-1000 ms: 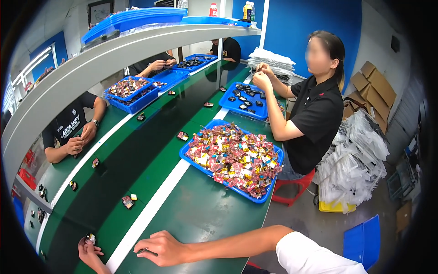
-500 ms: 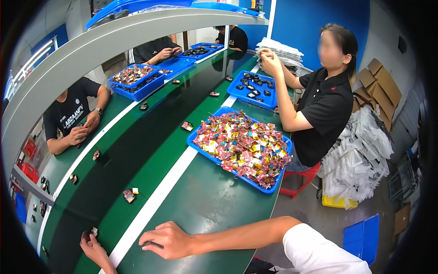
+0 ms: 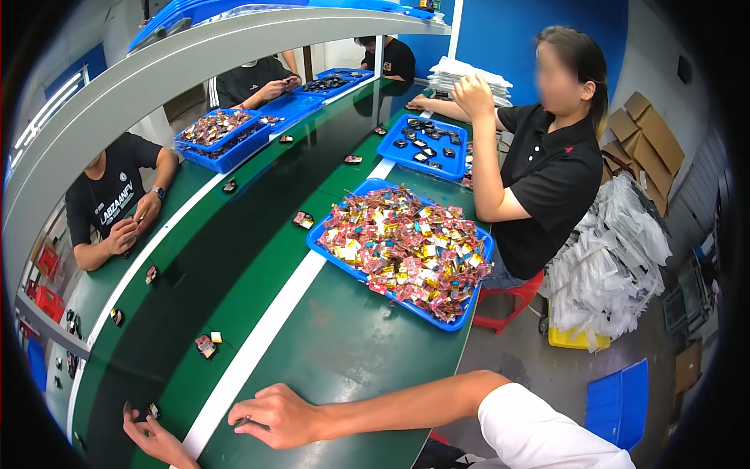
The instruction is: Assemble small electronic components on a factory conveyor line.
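My left hand [image 3: 158, 447] is over the green conveyor belt at the lower left, its fingers apart. Just beyond the fingers is a small black piece with a pale part [image 3: 154, 410]; whether a fingertip touches it is hard to tell. My right hand [image 3: 279, 416] rests by the green tabletop [image 3: 344, 352], closed around a slim dark tool [image 3: 248, 423] whose tip sticks out past the fingers. Farther up the belt lies a black piece with a reddish board [image 3: 206, 345], with a small white-and-yellow block [image 3: 216, 338] beside it.
A blue tray [image 3: 466, 310] heaped with reddish boards stands ahead of my right arm. Behind it is another blue tray [image 3: 383, 148] with black parts. A co-worker [image 3: 547, 164] sits at the right; others work across the belt. A grey curved beam [image 3: 86, 133] arches over the left.
My left hand's fingers have spread away from the small black piece. The view has shifted slightly. The co-worker at right has lowered one hand to the table. My right hand keeps its dark tool.
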`<action>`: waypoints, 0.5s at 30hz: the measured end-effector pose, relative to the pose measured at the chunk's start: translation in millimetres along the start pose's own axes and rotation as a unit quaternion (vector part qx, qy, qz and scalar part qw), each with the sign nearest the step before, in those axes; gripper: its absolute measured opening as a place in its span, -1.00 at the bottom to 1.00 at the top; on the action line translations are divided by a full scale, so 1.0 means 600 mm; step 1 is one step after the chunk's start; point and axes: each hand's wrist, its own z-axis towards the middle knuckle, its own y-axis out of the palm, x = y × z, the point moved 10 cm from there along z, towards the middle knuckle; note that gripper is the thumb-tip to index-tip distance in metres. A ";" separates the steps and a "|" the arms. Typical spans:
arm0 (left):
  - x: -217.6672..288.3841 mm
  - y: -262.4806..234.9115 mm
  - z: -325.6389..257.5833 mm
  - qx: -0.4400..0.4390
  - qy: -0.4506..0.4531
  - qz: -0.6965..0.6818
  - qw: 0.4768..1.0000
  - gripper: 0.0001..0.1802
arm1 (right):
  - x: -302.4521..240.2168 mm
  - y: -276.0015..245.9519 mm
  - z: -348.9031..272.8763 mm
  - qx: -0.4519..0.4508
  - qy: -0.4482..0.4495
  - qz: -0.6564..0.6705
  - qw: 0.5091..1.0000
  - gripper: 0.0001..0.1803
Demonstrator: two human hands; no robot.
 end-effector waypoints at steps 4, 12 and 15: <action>-0.032 0.023 0.000 -0.049 0.032 -0.012 0.998 -0.63 | 0.001 0.000 0.003 -0.003 0.005 -0.006 1.000 -0.84; -0.068 0.044 -0.009 -0.077 -0.042 -0.089 0.992 -0.73 | 0.001 -0.001 0.002 -0.007 0.007 -0.009 1.000 -0.84; -0.078 0.045 -0.006 -0.082 -0.049 -0.088 0.992 -0.76 | 0.001 0.000 0.002 -0.007 0.007 -0.007 1.000 -0.84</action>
